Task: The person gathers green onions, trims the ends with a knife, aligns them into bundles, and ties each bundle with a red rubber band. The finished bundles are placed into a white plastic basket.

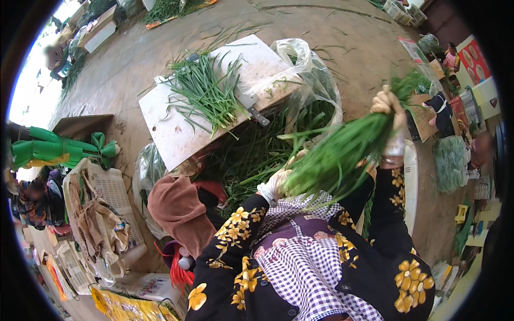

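Note:
A long bunch of green garlic chives (342, 155) stretches across in front of me, blurred by motion. My right hand (390, 109), raised at the right, is closed round one end of it. My left hand (274, 185), in a pale glove, is at the bunch's lower left end. Its fingers curl round the leaves and are partly hidden by them. Beyond my hands, a white board (171, 136) bears a pile of cut-off chives (206, 88). On the board's near edge lies a knife (259, 116) with a dark handle.
A clear plastic bag (316, 69) hangs over the board's right end. Loose greens (241, 155) fill the space under the board. A brown cloth (176, 208) covers my knee at the left. White plastic crates (115, 195) stand farther left. Several people sit around the edges.

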Tool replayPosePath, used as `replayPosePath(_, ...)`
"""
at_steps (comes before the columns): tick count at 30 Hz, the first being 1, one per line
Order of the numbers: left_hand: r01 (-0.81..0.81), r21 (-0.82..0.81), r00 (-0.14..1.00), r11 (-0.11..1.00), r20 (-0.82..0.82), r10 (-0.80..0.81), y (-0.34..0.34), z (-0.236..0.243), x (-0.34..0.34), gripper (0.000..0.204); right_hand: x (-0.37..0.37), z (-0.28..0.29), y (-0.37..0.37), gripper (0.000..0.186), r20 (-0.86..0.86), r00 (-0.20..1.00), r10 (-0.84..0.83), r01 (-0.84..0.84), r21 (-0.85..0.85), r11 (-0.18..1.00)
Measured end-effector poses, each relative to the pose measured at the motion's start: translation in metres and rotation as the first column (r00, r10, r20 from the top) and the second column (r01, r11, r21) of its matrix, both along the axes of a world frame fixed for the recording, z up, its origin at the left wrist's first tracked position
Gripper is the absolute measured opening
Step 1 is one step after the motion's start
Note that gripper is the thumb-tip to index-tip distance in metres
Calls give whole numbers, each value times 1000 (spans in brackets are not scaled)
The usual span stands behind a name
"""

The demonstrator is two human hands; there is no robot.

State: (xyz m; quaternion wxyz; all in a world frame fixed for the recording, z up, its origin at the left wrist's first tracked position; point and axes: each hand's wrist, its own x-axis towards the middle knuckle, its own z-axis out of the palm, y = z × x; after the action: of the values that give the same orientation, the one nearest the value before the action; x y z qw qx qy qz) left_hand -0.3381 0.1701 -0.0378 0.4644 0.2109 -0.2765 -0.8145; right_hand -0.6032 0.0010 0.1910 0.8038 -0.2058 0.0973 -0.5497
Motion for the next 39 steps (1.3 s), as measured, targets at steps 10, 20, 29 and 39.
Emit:
replayPosePath(10,104,307,958,946,-286,-13,2,36,5,53,-44,-69,-23,14,-257,892,-371,428,224,875)
replayPosePath(20,226,51,894,973,-408,-187,6,63,6,67,-38,-83,-23,14,-327,877,-353,424,179,888)
replayPosePath(29,-50,260,959,964,-259,119,15,30,19,30,-60,-55,-47,13,-149,917,-369,397,268,878)
replayPosePath(39,-88,-489,201,868,845,496,36,76,23,71,-37,-41,-48,13,-200,900,-387,399,22,917)
